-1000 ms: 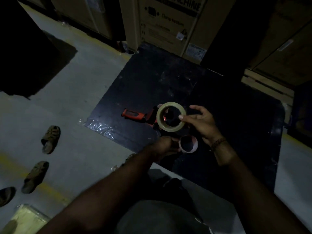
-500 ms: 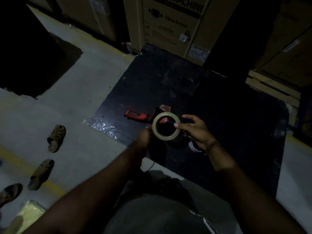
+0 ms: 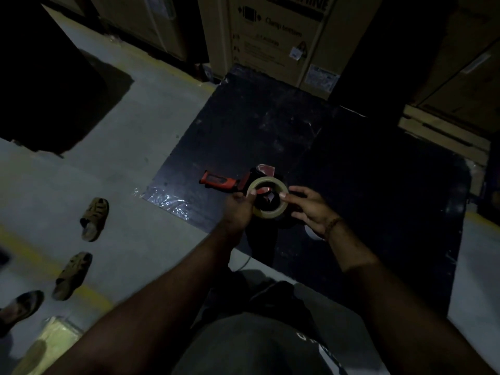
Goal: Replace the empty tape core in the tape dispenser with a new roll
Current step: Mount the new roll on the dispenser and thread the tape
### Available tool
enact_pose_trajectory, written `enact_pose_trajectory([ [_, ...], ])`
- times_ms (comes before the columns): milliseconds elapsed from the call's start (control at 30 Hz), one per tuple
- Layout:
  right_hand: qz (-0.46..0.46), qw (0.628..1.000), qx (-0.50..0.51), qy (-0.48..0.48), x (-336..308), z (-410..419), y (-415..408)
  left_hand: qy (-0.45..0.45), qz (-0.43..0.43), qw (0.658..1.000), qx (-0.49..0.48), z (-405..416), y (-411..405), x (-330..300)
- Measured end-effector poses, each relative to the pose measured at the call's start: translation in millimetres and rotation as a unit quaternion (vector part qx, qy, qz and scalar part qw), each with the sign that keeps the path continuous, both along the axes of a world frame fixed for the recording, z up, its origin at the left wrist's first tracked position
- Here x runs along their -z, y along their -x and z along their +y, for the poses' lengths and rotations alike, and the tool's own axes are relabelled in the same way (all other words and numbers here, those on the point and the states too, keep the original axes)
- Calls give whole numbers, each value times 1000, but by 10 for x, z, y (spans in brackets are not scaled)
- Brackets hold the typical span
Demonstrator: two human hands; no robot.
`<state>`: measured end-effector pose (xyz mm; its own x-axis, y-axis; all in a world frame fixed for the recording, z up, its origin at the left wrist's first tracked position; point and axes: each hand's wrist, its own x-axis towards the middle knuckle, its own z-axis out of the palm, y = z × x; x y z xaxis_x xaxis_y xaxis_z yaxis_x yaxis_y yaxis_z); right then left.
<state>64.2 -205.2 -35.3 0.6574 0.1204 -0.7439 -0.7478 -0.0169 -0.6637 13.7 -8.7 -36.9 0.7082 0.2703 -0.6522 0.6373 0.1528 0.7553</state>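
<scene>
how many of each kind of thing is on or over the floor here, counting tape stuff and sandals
Tape roll, held by both hands: 1
Tape dispenser, red, on the black mat: 1
Empty tape core, partly hidden behind the right wrist: 1
Sandals on the concrete at left: 3
Total: 6

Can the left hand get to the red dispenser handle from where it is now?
Probably not right away: the left hand is pinching the tape roll. The handle of the tape dispenser lies bare on the black mat just beyond, with nothing between.
</scene>
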Motion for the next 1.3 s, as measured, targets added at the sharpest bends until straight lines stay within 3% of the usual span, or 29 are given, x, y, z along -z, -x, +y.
enact_pose_trajectory([
  [533, 17, 998, -42, 36, 303, 102, -136, -8, 52, 998, -31, 110, -61, 255],
  [933, 18, 994, -60, 93, 447, 99, -177, 66, 25, 997, -11, 307, -40, 363],
  [1300, 16, 982, -58, 179, 471, 159, -230, 107, 54, 993, -5, 365, -88, 356],
])
